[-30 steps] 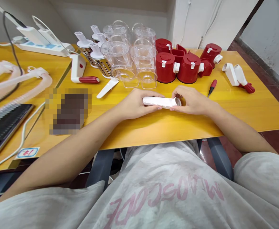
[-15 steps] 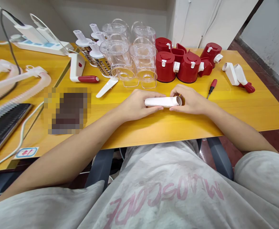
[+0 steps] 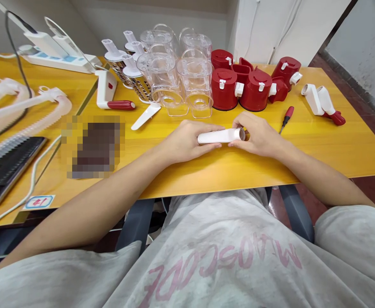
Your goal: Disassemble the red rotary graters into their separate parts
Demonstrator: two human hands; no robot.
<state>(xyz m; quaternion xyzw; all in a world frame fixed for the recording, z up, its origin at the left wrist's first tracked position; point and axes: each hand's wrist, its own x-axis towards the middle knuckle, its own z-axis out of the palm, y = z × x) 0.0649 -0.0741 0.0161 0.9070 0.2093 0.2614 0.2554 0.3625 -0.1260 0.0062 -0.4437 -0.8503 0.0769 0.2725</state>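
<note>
A white plastic handle piece (image 3: 218, 136) lies sideways just above the yellow table (image 3: 318, 149), held at both ends. My left hand (image 3: 184, 141) wraps its left end with the fingers closed. My right hand (image 3: 258, 134) pinches the round right end between thumb and fingers. Directly behind the hands stand clear plastic housings (image 3: 177, 72) and red plastic bodies (image 3: 238, 85).
A red-handled screwdriver (image 3: 285, 117) lies right of my right hand. White cranks with red grips (image 3: 323, 102) sit far right, another (image 3: 112, 96) and a white flat part (image 3: 145, 116) to the left. Metal grater drums (image 3: 126, 70), a power strip (image 3: 57, 57), hoses (image 3: 23, 115) and a blurred patch (image 3: 93, 145) fill the left.
The white piece has tilted slightly, its right end raised a little, and both hands shifted a touch right with it. Nothing else on the table moved.
</note>
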